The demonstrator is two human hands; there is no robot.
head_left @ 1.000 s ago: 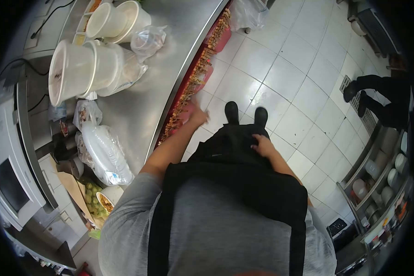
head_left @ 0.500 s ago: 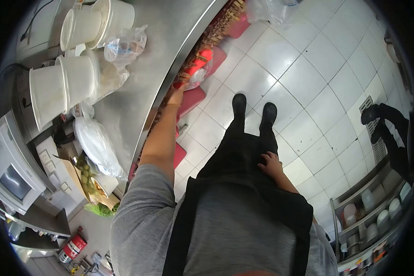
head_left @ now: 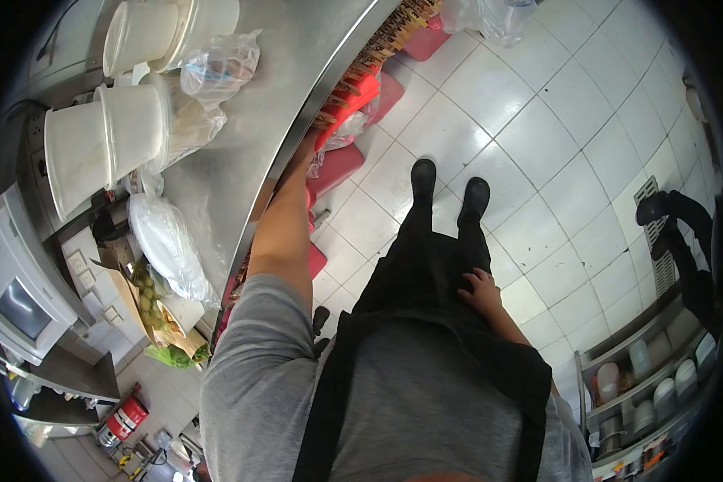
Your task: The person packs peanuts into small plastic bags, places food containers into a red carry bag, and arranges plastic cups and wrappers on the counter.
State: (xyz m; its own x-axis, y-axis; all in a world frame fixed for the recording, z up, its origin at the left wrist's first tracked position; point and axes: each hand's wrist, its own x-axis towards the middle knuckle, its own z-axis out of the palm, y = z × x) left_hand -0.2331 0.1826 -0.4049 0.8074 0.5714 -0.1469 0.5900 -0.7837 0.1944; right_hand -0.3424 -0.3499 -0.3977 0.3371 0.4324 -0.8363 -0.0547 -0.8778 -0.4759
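Note:
My left arm reaches along the edge of the steel counter (head_left: 241, 128), and my left hand is hidden under the rim, so its fingers do not show. Beside it lies a bright red-orange sheet or flap (head_left: 349, 108), near a row of wooden clothespins (head_left: 386, 40) hanging along the counter edge. A clear plastic bag (head_left: 347, 132) hangs just behind the flap. My right hand (head_left: 482, 291) rests on the front of my black apron (head_left: 418, 277), its fingers spread, holding nothing.
White tubs (head_left: 76, 157) and a knotted plastic bag (head_left: 221, 71) stand on the counter, with wrapped white foam ware (head_left: 169, 245) nearer. Pink containers (head_left: 337, 169) sit below its edge. A dish rack (head_left: 643, 377) is at right; another person's dark legs (head_left: 683, 241) show beyond it.
My left hand has gone from above the floor beside the counter to under its edge, and the red-orange flap has come into view. My right hand stays against the apron.

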